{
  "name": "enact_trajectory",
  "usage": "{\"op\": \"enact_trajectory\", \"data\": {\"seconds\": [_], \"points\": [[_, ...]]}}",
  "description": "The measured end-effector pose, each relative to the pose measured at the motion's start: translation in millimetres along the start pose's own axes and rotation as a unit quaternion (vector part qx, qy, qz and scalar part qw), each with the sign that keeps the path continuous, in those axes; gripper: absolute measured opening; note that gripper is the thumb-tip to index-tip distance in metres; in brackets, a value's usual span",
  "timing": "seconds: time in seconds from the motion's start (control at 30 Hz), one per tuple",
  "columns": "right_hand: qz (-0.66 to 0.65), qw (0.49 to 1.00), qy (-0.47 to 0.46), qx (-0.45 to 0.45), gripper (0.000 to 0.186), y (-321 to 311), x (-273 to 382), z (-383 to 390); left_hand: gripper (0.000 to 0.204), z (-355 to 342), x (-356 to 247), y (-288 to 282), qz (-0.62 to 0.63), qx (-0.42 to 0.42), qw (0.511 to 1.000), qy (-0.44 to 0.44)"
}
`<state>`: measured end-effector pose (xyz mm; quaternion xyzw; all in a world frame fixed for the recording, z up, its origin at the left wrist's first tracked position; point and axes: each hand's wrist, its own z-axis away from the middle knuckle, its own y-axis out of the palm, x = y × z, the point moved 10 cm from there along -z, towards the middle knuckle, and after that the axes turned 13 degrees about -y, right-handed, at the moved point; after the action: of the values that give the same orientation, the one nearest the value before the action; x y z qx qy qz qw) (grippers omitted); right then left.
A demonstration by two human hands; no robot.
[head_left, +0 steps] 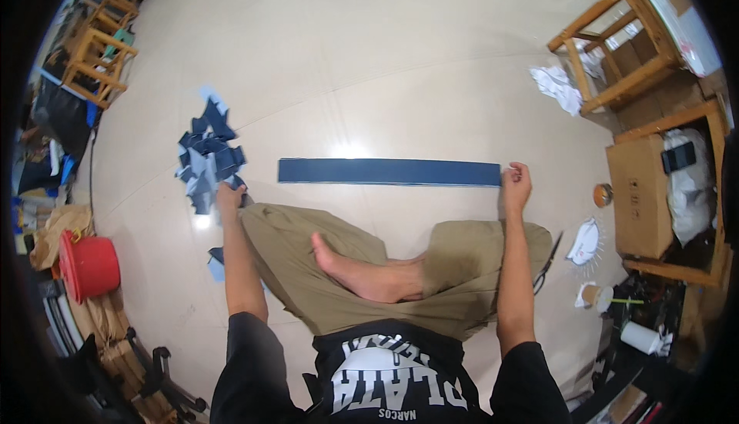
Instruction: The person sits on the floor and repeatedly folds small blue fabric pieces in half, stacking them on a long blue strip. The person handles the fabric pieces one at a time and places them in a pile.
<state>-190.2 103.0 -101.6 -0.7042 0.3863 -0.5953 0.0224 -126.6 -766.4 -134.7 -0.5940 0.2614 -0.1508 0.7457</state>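
A long, narrow dark-blue strip of fabric or similar flat material lies crosswise on the floor beyond my crossed legs. At its right end, my right hand has curled fingers; whether they grip anything is unclear. To the left, my left hand pinches a dark-blue scrap at the near edge of a loose heap of dark and light-blue pieces. A few more blue scraps lie beside my left knee.
Dark scissor-like handles show beside my right knee. Right: wooden stool, crumpled white material, cardboard box, small round orange object, cylindrical items. Left: red bucket, wooden stools, chair base. Pale tiled floor lies ahead.
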Motion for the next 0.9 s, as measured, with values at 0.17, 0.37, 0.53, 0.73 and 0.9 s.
{"op": "enact_trajectory", "data": {"seconds": [0.17, 0.37, 0.53, 0.73, 0.9], "points": [[0.02, 0.997, -0.064, 0.04, 0.016, 8, 43, 5, 0.036, 25, 40, -59, 0.141, -0.013, 0.99, -0.021], [-0.035, 0.986, -0.068, 0.146, 0.015, 36, 110, 38, 0.03, 143, 4, -181, 0.381, -0.115, 0.911, 0.111], [-0.21, 0.915, -0.051, 0.341, 0.016, 118, 227, 160, 0.018, 234, -40, -266, 0.448, -0.034, 0.891, 0.069], [-0.295, 0.791, -0.217, 0.491, 0.07, 140, 432, 260, 0.022, 309, -86, -322, 0.547, -0.001, 0.819, 0.173], [-0.441, 0.691, -0.282, 0.498, 0.068, 155, 506, 279, 0.026, 337, -119, -354, 0.601, 0.058, 0.692, 0.395]]}}
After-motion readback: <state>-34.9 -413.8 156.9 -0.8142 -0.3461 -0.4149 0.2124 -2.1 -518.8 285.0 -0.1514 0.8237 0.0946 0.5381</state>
